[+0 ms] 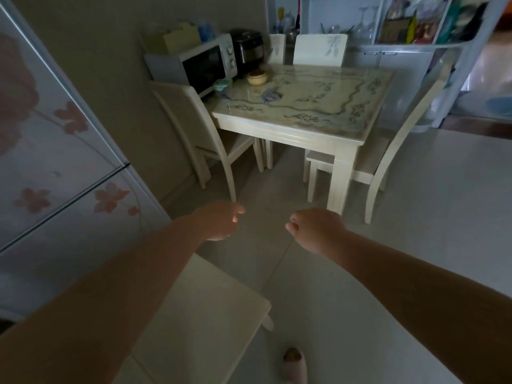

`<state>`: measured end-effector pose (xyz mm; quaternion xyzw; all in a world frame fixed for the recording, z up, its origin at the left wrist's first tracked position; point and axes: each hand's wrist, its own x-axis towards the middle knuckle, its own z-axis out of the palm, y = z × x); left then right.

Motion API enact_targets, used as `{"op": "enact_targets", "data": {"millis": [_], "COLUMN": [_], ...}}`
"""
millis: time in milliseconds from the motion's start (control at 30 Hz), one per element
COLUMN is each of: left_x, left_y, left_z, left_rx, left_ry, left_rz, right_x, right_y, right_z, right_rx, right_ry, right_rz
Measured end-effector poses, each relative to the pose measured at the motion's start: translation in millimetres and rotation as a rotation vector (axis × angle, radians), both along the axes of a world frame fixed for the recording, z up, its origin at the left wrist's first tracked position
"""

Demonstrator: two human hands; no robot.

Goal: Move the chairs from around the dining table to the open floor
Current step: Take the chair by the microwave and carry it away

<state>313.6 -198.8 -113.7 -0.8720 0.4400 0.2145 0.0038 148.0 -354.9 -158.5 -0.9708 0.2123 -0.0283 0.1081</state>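
Note:
A cream dining table (288,128) with a patterned glass top stands ahead. One cream chair (194,128) is tucked at its left side, another chair (393,145) at its right side, and a third chair (318,49) at the far end. A cream chair seat (205,314) stands apart from the table, just below my left arm. My left hand (221,221) and my right hand (313,231) are stretched out over the floor in front of the table, fingers loosely curled, holding nothing and touching no chair.
A fridge (55,162) with flower decals fills the left. A microwave (205,62) and a cooker (248,51) sit against the wall by the table. A white shelf unit (401,37) stands behind. Pale tiled floor (443,203) spreads to the right. My foot (295,361) shows below.

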Motion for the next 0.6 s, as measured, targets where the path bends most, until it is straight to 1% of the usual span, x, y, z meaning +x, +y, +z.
{"op": "enact_targets", "data": {"millis": [200, 300, 467, 600], "left_x": [77.6, 128.8, 201.8, 251.0], "left_y": [-45.2, -80.6, -129.0, -153.5], "left_z": [-9.3, -13.6, -1.7, 12.4], "left_rx": [-0.001, -0.019, -0.036, -0.086], "left_ry": [-0.015, 0.000, 0.033, 0.020], "left_rz": [0.081, 0.102, 0.187, 0.250], "right_x": [78.9, 132.6, 218.4, 283.8], "right_y": [-58.0, -101.5, -166.8, -193.7], "right_z": [-6.3, -4.2, 14.1, 28.2], "right_rx": [0.027, -0.017, -0.048, -0.035], "right_ry": [0.012, 0.016, 0.054, 0.065], "right_rz": [0.086, 0.115, 0.150, 0.216]}}
